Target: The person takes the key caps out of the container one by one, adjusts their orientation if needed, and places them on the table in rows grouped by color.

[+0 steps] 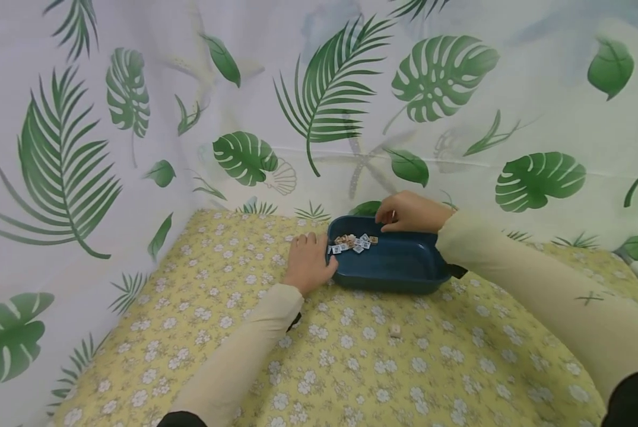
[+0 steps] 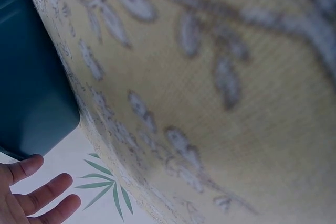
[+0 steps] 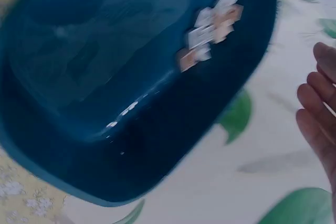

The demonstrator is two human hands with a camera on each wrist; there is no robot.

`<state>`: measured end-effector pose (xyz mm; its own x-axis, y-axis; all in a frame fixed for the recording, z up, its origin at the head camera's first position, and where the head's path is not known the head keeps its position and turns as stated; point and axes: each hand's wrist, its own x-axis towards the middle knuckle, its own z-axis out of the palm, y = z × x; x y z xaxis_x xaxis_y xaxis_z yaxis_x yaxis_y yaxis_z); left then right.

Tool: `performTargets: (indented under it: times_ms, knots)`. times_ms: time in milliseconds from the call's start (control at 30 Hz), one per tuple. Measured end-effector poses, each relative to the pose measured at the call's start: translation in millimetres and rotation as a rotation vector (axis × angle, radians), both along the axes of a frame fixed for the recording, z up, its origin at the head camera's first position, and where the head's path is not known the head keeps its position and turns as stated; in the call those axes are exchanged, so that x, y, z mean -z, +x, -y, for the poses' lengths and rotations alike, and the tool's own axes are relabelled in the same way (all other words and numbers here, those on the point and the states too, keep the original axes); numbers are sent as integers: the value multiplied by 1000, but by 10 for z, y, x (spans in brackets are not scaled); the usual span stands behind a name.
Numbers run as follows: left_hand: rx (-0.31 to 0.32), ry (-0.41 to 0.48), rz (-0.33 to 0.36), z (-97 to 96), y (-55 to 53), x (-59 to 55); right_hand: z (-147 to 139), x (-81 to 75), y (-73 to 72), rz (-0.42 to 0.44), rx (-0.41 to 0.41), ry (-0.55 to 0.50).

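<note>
A dark blue rectangular basin [image 1: 399, 264] stands on the cloth, with a pile of small white and tan square pieces [image 1: 357, 244] at its left end. In the right wrist view the pieces [image 3: 210, 28] look blurred. My left hand [image 1: 309, 261] lies at the basin's left end, its fingers spread along the rim; the left wrist view shows those fingers [image 2: 47, 195] extended beside the wall. Above the far rim is my right hand [image 1: 415, 212], fingers loosely bent. Nothing shows in its fingers [image 3: 317, 98] in the right wrist view.
One small pale cube-like piece [image 1: 395, 331] lies on the yellow floral cloth [image 1: 340, 379] in front of the basin. A white leaf-printed curtain [image 1: 190, 118] rises close behind the basin and along the left side.
</note>
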<state>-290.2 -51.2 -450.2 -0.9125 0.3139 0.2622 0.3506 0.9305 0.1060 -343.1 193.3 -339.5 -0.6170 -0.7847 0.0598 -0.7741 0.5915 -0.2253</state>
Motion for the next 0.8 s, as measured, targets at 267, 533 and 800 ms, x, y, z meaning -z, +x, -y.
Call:
performTargets:
  times_ms: [267,533,800]
  knots:
    - [1,-12,-15,6,13,-13,156,478,-362,-106,-84,254]
    - [-15,-17,-25,3,13,3,199,757,-457,-159,-78,292]
    - [-20,-26,-29,-7,5,9,206,823,-431,-122,-51,278]
